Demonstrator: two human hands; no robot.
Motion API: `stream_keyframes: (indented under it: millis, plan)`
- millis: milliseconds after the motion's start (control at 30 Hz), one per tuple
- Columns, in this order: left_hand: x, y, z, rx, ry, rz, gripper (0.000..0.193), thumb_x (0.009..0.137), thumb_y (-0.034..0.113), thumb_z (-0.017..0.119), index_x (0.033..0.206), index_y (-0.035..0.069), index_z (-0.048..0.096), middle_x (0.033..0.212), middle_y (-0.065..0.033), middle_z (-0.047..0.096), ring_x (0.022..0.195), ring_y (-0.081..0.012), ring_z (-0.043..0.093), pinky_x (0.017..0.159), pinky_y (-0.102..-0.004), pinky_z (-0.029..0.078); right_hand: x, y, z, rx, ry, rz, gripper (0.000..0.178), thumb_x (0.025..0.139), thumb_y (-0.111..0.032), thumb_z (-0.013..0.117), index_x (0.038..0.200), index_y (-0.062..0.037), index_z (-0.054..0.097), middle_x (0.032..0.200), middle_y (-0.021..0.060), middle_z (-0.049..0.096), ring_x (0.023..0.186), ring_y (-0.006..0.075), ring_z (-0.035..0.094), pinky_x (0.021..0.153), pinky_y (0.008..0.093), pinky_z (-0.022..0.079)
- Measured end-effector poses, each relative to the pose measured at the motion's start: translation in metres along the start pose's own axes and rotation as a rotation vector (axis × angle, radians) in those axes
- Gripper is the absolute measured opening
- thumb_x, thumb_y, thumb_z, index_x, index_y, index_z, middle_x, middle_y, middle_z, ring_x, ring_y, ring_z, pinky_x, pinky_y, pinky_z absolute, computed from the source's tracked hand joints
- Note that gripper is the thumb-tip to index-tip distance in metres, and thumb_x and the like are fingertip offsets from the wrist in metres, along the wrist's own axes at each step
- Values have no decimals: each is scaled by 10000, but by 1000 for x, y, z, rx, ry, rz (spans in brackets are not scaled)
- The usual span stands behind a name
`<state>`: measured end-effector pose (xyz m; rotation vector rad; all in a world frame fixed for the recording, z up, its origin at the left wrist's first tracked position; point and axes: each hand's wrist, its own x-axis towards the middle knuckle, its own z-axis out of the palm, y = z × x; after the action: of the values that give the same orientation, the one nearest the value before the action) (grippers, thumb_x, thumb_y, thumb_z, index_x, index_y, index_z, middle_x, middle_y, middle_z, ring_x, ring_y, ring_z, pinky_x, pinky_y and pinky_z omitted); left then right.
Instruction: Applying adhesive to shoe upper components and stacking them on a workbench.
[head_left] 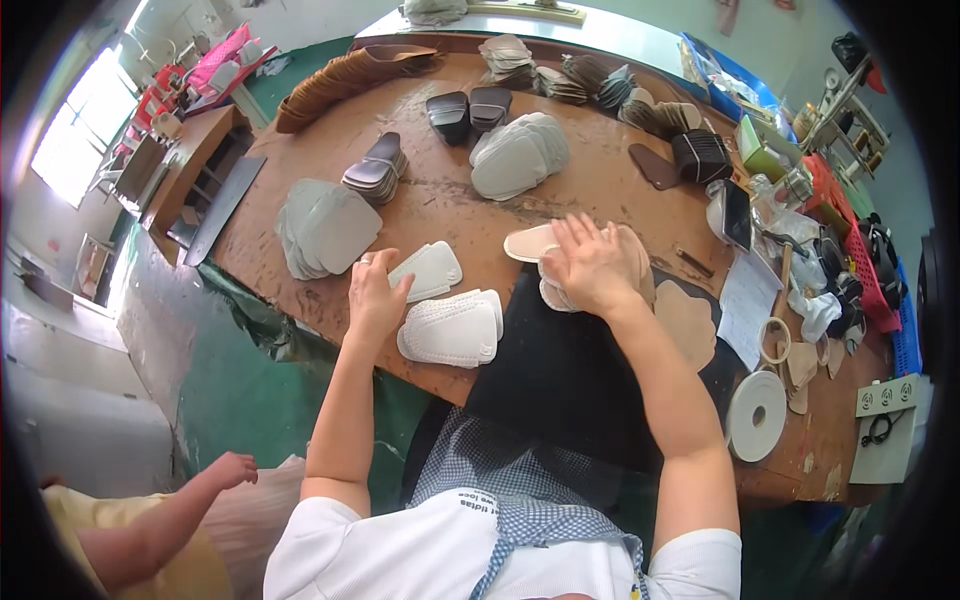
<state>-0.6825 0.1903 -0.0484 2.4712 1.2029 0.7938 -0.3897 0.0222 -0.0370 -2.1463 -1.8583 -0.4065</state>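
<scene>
My left hand (374, 292) is at the left edge of a small stack of white leather-like cut pieces (428, 272), fingers apart, the thumb reaching toward the stack. Closer to me lies a larger fanned stack of similar white pieces (450, 330) with dotted edges. My right hand (590, 265) lies flat with fingers spread over several beige cut pieces (530, 243) and hides part of them. These pieces rest at the far edge of a black mat (550, 350). A broad beige piece (686, 325) with a wavy outline lies to the right of my right forearm.
Stacks of grey-white pieces (325, 230), dark brown pieces (375, 170) and black pieces (447, 118) stand farther back on the brown table (430, 200). A white tape roll (756, 415) and a paper sheet (748, 305) lie at right. Another person's arm (165, 525) shows at lower left.
</scene>
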Motion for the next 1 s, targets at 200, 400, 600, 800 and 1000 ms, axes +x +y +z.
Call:
stream_keyframes:
  millis: [200, 400, 600, 800, 1000]
  plan:
    - [5, -27, 1, 64, -252, -265, 422, 690, 182, 856, 1045, 25, 690, 840, -142, 690, 837, -307, 688, 763, -421, 552, -5, -2, 16, 87, 194, 16, 571, 1009, -428, 551, 1441, -56, 512, 1477, 202, 512, 1425, 371, 437, 1149, 646, 269]
    - [8, -56, 8, 120, -86, 72, 270, 754, 102, 791, 956, 9, 638, 888, -136, 645, 837, -302, 634, 783, -394, 522, -90, 19, -56, 235, 388, 493, 223, 888, -135, 707, 1087, -50, 653, 1104, 130, 630, 1095, 336, 601, 969, 444, 477]
    - [-1, 1, -25, -658, -22, -112, 256, 824, -69, 680, 1055, 12, 605, 898, -42, 650, 789, -105, 595, 712, -241, 476, -172, 33, -70, 76, 194, 799, 262, 804, -172, 812, 973, -49, 655, 970, 110, 618, 965, 321, 614, 839, 424, 510]
    - [-37, 106, -34, -1134, -594, -74, 423, 899, -6, 721, 1294, -14, 568, 1072, -42, 670, 996, -120, 661, 866, -297, 563, -195, 41, -70, 126, 142, 796, 212, 807, -128, 799, 933, -41, 653, 911, 111, 601, 899, 314, 582, 799, 433, 485]
    - [-116, 122, 23, -545, -526, 200, 532, 842, 97, 789, 1314, 30, 553, 1205, -175, 618, 1042, -337, 655, 909, -387, 543, -176, 20, -82, 66, 281, 562, 191, 808, 38, 732, 865, -8, 556, 926, 97, 609, 924, 271, 609, 842, 404, 512]
